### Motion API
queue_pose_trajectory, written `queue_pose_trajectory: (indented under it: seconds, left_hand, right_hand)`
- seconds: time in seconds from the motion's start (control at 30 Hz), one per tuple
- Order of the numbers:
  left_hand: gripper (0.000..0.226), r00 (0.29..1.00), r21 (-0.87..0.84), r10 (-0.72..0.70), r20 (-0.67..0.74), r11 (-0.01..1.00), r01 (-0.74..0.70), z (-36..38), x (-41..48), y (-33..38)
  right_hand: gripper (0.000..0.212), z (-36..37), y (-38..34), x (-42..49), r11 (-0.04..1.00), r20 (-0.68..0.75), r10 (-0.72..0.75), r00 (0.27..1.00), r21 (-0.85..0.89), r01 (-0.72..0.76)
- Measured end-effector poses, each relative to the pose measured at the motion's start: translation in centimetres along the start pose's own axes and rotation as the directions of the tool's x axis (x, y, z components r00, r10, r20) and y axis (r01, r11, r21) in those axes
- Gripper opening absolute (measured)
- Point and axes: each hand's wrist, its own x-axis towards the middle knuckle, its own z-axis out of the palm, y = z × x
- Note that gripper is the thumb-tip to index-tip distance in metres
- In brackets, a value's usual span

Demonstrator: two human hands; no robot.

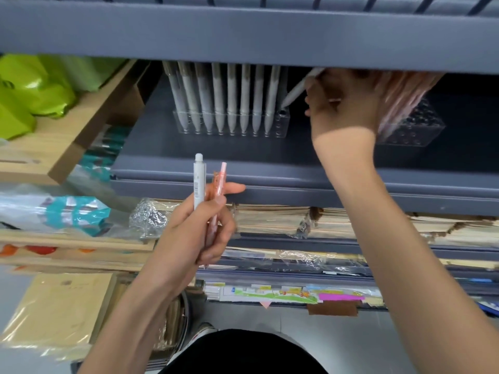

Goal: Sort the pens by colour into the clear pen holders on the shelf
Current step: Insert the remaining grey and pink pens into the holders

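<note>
Left hand (186, 236) fingers (216, 209) curl round two pens (199, 182), right hand (343, 103) pinches one grey pen (295, 91) beside eight in a holder (285, 126)

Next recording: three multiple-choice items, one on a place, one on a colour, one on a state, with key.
1. The right hand is: A at the holder; B on the floor; C on a green bag.
2. Its pen is: A green; B grey; C black.
3. The left hand is: A empty; B gripping pens; C gripping a bag.
Key: A, it reaches in beside the holder; B, it matches the grey row; B, fingers curl round a grey pen and pink pens.
</note>
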Motion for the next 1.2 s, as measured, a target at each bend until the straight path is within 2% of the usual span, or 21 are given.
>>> queue_pose_trajectory:
  seconds: [0.07, 0.17, 0.37, 0.53, 0.63, 0.77, 0.87, 0.93, 1.03, 1.1, 1.2]
  left_hand:
    - [0.031, 1.000, -0.009, -0.007, 0.000, 1.000, 0.007, -0.1, -0.1, 0.1]
    - [0.025, 0.999, -0.027, -0.016, -0.028, 1.000, 0.016, 0.0, -0.2, 0.3]
    - [0.021, 0.998, 0.032, 0.033, -0.046, 0.999, -0.032, 0.1, -0.6, 0.3]
    - [0.026, 0.997, 0.109, 0.039, -0.065, 0.994, -0.032, 0.0, -0.6, 0.2]
    - [0.028, 0.997, 0.040, 0.010, -0.074, 0.999, -0.007, 0.0, -0.5, -0.1]
    - [0.027, 0.997, -0.089, -0.058, -0.055, 0.995, 0.053, 0.3, -0.3, -0.1]
    - [0.030, 0.998, -0.065, -0.039, -0.047, 0.997, 0.036, 0.9, -0.2, -0.3]
    - [0.030, 0.999, -0.025, -0.001, -0.048, 1.000, 0.000, 1.4, -0.2, -0.6]
    - [0.028, 0.998, 0.020, 0.043, -0.040, 0.999, -0.042, 2.3, 0.1, -1.0]
    - [0.027, 0.997, 0.051, 0.066, -0.027, 0.997, -0.064, 3.0, 0.2, -1.3]
    - [0.029, 0.996, 0.064, 0.085, -0.009, 0.994, -0.085, 4.2, 0.4, -1.7]
  right_hand:
    - [0.014, 0.6, 0.1, 0.6, 0.999, 0.051, 0.013, 0.999, -0.053, -0.010]
    - [0.030, 1.3, -0.1, 1.2, 0.995, 0.125, 0.061, 0.990, -0.084, -0.050]
    - [0.028, 1.6, -0.1, 1.7, 0.985, 0.184, 0.032, 0.982, -0.171, -0.001]
    - [0.029, 2.0, 0.1, 2.1, 0.993, 0.180, 0.065, 0.982, -0.112, -0.045]
    - [0.028, 1.8, 0.2, 1.9, 0.991, 0.188, 0.056, 0.981, -0.127, -0.032]
    - [0.019, 0.8, 0.2, 0.7, 0.996, 0.142, 0.084, 0.986, -0.005, -0.084]
    - [0.010, -0.4, -0.2, -1.6, 0.988, 0.164, 0.068, 0.984, 0.127, -0.089]
    - [0.011, -1.2, -0.6, -3.2, 0.967, 0.327, 0.113, 0.938, 0.181, -0.179]
    - [0.011, -2.3, -0.9, -4.9, 0.961, 0.569, 0.115, 0.814, 0.143, -0.236]
    - [0.012, -3.1, -0.9, -5.3, 0.957, 0.627, 0.107, 0.772, 0.145, -0.250]
    - [0.011, -4.4, -0.7, -5.3, 0.936, 0.654, 0.133, 0.745, 0.165, -0.312]
